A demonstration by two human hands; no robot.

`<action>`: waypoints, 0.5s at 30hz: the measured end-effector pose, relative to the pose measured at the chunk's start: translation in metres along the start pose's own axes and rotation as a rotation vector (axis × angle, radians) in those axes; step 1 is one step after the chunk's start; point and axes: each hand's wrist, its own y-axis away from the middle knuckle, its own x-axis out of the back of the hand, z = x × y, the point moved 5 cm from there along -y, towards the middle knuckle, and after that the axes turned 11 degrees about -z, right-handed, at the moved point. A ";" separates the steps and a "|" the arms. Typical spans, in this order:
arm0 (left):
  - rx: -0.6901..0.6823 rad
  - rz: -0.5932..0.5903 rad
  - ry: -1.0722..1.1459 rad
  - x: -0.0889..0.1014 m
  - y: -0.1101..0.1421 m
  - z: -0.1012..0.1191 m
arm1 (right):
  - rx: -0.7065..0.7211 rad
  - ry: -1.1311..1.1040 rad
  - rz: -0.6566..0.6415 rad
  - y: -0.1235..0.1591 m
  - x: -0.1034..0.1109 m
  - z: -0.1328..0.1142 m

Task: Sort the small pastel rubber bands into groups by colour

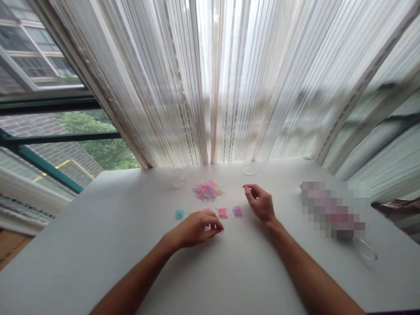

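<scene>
On the white table, my left hand is low over the row of sorted pieces, thumb and fingertips pinched together. A tiny pinkish bit seems to show at its fingertips, too small to name. My right hand is beside the loose heap, also in a pinch; whatever it may hold is too small to see. Small thin pieces in mixed colours form a heap. Nearer me lie a blue group, a yellow group, a pink group, a coral group and a purple group. My left hand partly covers the middle ones.
A clear round container stands left of the heap, and a clear round lid lies at the back. On the right is a blurred-out pinkish object with a loop strap. Striped curtains hang behind the table.
</scene>
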 end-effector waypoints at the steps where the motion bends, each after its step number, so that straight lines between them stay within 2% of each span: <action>1: 0.023 0.006 0.029 -0.007 0.004 -0.005 | 0.027 -0.002 -0.006 0.003 -0.002 -0.007; 4: 0.059 0.016 0.075 -0.019 0.014 -0.014 | 0.111 -0.011 -0.087 0.015 -0.013 -0.029; 8: 0.061 0.008 0.034 -0.021 0.023 -0.017 | 0.390 0.025 -0.518 0.039 -0.038 -0.055; 10: 0.087 0.015 -0.012 -0.019 0.027 -0.021 | 0.422 0.041 -0.650 0.050 -0.043 -0.056; 15: 0.149 0.003 -0.054 -0.017 0.035 -0.027 | 0.412 0.074 -0.793 0.066 -0.044 -0.048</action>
